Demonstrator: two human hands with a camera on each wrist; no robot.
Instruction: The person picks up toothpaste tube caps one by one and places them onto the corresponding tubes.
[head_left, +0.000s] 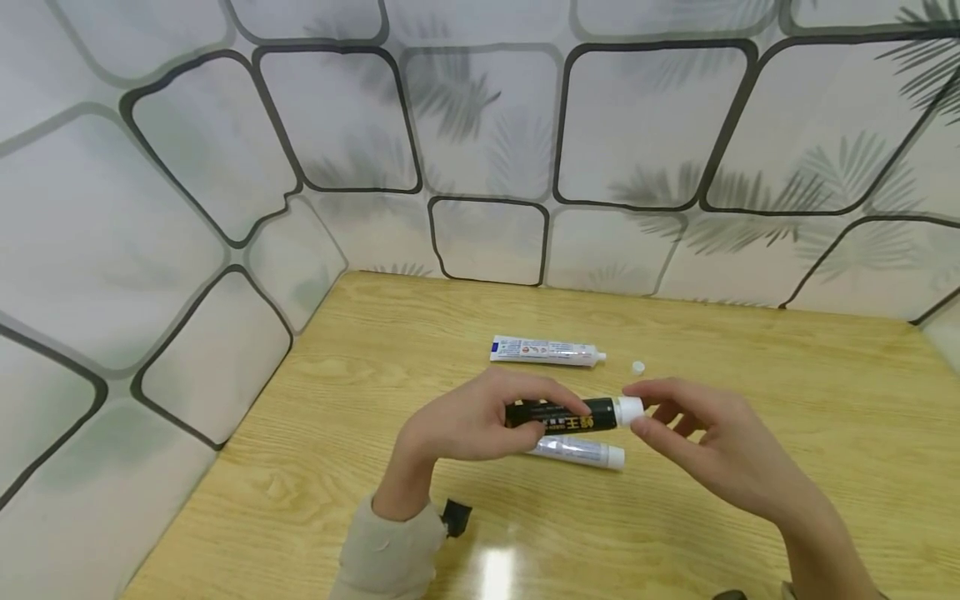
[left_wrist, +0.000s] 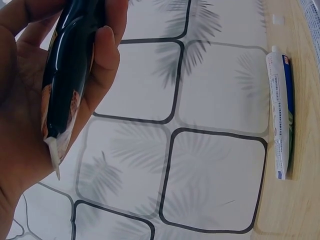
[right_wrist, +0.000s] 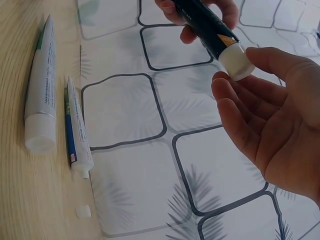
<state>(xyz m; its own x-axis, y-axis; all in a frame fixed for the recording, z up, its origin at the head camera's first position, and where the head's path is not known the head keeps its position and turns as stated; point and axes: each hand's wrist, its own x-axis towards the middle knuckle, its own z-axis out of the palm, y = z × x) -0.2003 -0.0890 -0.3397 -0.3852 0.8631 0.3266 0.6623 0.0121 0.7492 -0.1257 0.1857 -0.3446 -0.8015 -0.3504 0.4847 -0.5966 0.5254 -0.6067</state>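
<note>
Between the left hand (head_left: 472,421) and the right hand (head_left: 723,446), raised off the table (head_left: 315,467), is a black tube (head_left: 600,414), glossy and rounded, marked with gold lettering and narrowing to a flat, pale crimp at its tail. The left hand grips its body, fingers wrapped round it; the right hand pinches the smooth white cap (head_left: 629,410) at its end between thumb and forefinger (the other fingers curve loosely behind).

On the near side of the black tube lies a white capped tube (head_left: 576,451), plump at its cap and wedge-shaped toward the tail. Beyond the black tube rests a slimmer uncapped tube (head_left: 546,351), its nozzle bare, with a little loose cap (head_left: 637,367) near that nozzle. Farther behind the black tube rises a backdrop (head_left: 487,117) of rounded dark outlines and grey fronds.

In the head view the left hand covers much of the black tube and, with it, hides the tail of the capped tube. The small print is too fine to read. Nearer than the black tube, a cream sleeve (head_left: 390,550) is cut off, a black scrap (head_left: 456,517) beside it hard to identify.
</note>
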